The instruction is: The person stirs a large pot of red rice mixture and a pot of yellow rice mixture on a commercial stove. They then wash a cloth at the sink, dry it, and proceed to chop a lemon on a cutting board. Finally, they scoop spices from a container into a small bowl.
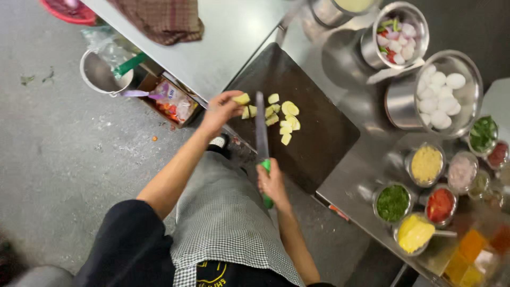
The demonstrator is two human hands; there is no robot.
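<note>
Your left hand (220, 109) pinches a yellow potato piece (241, 99) at the dark cutting board's (313, 143) left edge, steadying it beside the cut chunks (282, 119). Your right hand (272, 183) is clamped round the green-handled knife (261, 133), blade angled toward it. Right of frame, a steel pot (462, 101) holds peeled eggs (438, 98); small bowls (392, 203) hold chopped herbs, tomato and spices.

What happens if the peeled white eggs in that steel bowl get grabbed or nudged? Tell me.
The peeled eggs look smooth and glossy, so probably slippery in the fingers. Their rounded shape suggests they would roll if pushed, though the steel bowl walls should contain them. Piled together and unshelled, they likely dent or split under a hard squeeze.
</note>
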